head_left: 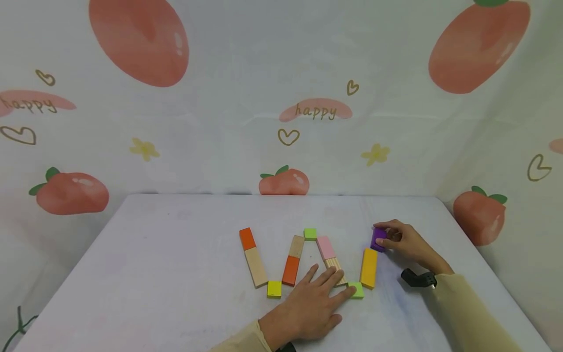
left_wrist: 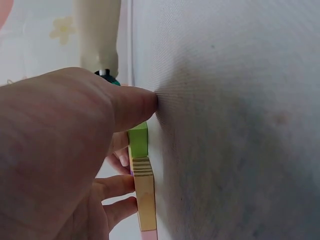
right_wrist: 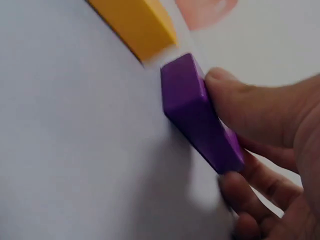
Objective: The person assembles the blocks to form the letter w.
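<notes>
My right hand (head_left: 406, 243) pinches a purple block (right_wrist: 187, 100) between thumb and fingers. That block is at the far end of an orange-yellow block (head_left: 368, 269), with a small gap between them in the right wrist view. My left hand (head_left: 310, 305) lies with spread fingers over the near side of the row. Its fingertips touch a striped wooden block (left_wrist: 145, 192) and a light green block (head_left: 356, 290), partly covering both. A pink block (head_left: 326, 248) meets the striped one's far end.
The zigzag row continues leftward with another green block (head_left: 310, 234), a short wooden block (head_left: 296, 246), a red-orange block (head_left: 290, 270), a yellow block (head_left: 274, 289), a long wooden block (head_left: 256, 267) and an orange block (head_left: 247, 239). A patterned cloth (head_left: 220, 146) hangs behind the white table (head_left: 176, 274).
</notes>
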Tool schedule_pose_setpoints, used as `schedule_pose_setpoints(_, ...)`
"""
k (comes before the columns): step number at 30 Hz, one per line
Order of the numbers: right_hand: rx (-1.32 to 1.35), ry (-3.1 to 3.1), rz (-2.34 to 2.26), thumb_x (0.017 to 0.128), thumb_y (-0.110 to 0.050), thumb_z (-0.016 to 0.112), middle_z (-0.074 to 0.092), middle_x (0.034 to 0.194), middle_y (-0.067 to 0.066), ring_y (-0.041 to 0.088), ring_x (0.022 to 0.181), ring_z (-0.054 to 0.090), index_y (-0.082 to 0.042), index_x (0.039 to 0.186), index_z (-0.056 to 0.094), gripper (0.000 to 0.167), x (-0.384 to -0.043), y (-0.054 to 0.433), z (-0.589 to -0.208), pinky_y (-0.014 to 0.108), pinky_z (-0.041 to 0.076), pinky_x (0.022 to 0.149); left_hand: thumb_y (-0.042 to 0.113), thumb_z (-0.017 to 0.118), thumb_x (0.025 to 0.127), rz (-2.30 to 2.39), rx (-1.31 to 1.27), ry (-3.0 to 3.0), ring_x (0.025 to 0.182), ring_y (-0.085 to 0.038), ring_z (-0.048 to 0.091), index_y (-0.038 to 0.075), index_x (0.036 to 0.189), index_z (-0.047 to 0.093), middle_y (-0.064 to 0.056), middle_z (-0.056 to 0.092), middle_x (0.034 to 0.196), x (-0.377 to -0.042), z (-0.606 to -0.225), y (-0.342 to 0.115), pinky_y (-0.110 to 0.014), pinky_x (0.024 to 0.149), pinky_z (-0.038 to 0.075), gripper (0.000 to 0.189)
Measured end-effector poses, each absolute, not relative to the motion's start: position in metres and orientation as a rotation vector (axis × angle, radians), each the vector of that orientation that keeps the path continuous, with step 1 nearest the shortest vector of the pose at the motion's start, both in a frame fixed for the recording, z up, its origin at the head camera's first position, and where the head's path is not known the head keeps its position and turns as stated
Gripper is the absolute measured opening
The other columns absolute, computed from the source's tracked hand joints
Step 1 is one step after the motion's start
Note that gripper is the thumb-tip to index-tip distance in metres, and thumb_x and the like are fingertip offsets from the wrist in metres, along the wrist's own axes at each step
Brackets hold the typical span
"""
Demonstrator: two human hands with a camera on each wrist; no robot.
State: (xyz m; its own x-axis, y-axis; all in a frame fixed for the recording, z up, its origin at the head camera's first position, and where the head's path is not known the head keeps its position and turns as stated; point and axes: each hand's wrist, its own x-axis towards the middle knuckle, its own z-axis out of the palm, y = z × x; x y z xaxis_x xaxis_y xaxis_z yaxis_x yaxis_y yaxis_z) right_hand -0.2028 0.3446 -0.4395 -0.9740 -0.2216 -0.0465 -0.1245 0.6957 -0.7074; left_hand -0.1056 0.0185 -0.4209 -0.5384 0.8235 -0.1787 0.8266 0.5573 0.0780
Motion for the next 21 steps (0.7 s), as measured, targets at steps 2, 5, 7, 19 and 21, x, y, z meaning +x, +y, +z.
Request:
schedule_pose_setpoints(2,-0.251,2.773,-1.161,0.094,-0.025,0.076,0.061,0.115,0.015,0.026,0.093,0.055,-0.002,0.136,0.063,0.049,-0.199,0.34,-0.442,0.025,0.052,0.072,0.053,0.042,0.106,-0.017,1.394,2.595,0.154,-0.015,0.016,0.038,0.162,0.021,0.002,0.017,0.169,-0.106,-0.421,0.018,-0.046,0.123,0.019,0.062)
schedule_pose_setpoints(5,-0.214,2.782,-1.174,0.093,-0.026,0.076,0.062,0.121,0.016,0.028,0.098,0.055,-0.005,0.136,0.063,0.05,-0.197,0.334,-0.444,0.026,0.052,0.077,0.053,0.042,0.106,-0.006,1.397,2.594,0.154,-0.016,0.015,0.038,0.162,0.021,0.002,0.017,0.169,-0.106,-0.421,0.018,-0.046,0.123,0.019,0.062)
schedule_pose_setpoints(7,-0.219,2.785,-1.179,0.094,-0.026,0.076,0.062,0.124,0.017,0.028,0.101,0.055,-0.004,0.136,0.063,0.05,-0.197,0.332,-0.444,0.027,0.052,0.079,0.053,0.042,0.106,0.0,1.397,2.592,0.154,-0.016,0.015,0.038,0.162,0.021,0.002,0.017,0.169,-0.106,-0.422,0.018,-0.046,0.123,0.019,0.062)
schedule_pose_setpoints(19,-0.24,2.798,-1.177,0.094,-0.027,0.075,0.063,0.127,0.017,0.029,0.104,0.055,-0.004,0.136,0.064,0.049,-0.194,0.328,-0.443,0.031,0.049,0.083,0.053,0.043,0.106,0.025,1.386,2.585,0.154,-0.015,0.016,0.039,0.162,0.021,0.003,0.018,0.169,-0.107,-0.423,0.018,-0.049,0.123,0.018,0.062)
schedule_pose_setpoints(21,-0.222,2.802,-1.173,0.094,-0.029,0.075,0.063,0.128,0.017,0.03,0.105,0.055,-0.005,0.136,0.063,0.051,-0.194,0.329,-0.444,0.033,0.05,0.084,0.053,0.043,0.106,0.036,1.385,2.58,0.154,-0.015,0.016,0.039,0.162,0.022,0.003,0.018,0.168,-0.107,-0.424,0.019,-0.049,0.123,0.017,0.062)
